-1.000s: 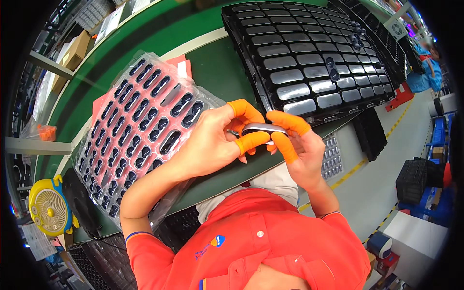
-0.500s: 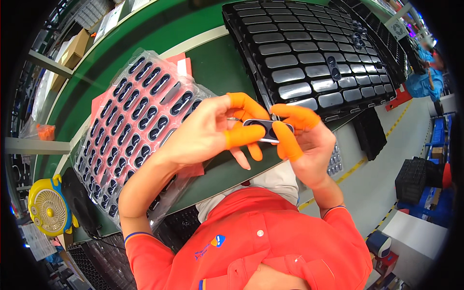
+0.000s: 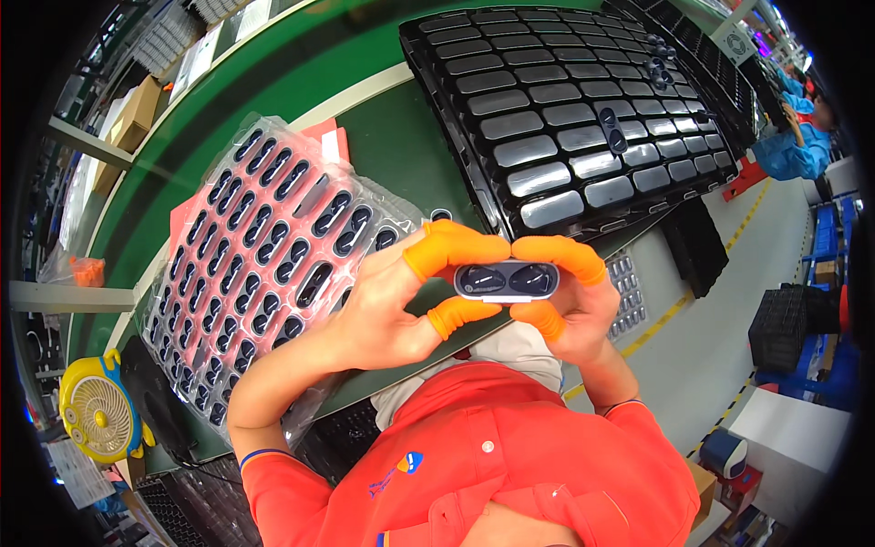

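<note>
One dark-and-white oval case, pinched by its upper and lower edges, centre of the frame.
Left hand and right hand each close their grip on it, thumb opposing finger in orange covers. Only fingertips bear on it, so slick covers or uneven squeezing could pop it loose, perhaps off the green table.
</note>
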### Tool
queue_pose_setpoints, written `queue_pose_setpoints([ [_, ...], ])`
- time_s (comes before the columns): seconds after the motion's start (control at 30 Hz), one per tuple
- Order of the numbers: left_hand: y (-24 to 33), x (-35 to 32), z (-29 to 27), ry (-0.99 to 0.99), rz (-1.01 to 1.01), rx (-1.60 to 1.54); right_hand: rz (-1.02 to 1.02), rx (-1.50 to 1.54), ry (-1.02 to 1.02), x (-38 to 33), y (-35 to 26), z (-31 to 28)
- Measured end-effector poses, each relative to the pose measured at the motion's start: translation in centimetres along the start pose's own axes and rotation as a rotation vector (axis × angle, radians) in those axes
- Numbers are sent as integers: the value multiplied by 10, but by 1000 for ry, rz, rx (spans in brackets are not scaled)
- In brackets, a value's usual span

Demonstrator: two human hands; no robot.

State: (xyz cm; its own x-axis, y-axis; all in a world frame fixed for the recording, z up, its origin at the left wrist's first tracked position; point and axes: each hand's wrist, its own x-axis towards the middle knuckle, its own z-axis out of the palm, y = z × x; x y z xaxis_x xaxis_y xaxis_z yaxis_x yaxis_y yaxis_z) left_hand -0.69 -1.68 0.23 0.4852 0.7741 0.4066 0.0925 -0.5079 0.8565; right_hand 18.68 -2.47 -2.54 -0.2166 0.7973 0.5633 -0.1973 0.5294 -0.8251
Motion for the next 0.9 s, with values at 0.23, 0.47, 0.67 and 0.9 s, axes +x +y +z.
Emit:
queue_pose_setpoints([
  [0.23,-9,-2,5,39,260,202,-176,-248,-95,-8,3,-3],
  [0.47,6,4,0,-63,-119,-103,10,-38,-21,-13,7,-4],
  [0.67,9,4,-7,-126,-222,-240,59,104,0,-15,9,-6],
  [0.9,5,3,-3,-82,-266,-271,94,158,-24,-17,13,-10],
])
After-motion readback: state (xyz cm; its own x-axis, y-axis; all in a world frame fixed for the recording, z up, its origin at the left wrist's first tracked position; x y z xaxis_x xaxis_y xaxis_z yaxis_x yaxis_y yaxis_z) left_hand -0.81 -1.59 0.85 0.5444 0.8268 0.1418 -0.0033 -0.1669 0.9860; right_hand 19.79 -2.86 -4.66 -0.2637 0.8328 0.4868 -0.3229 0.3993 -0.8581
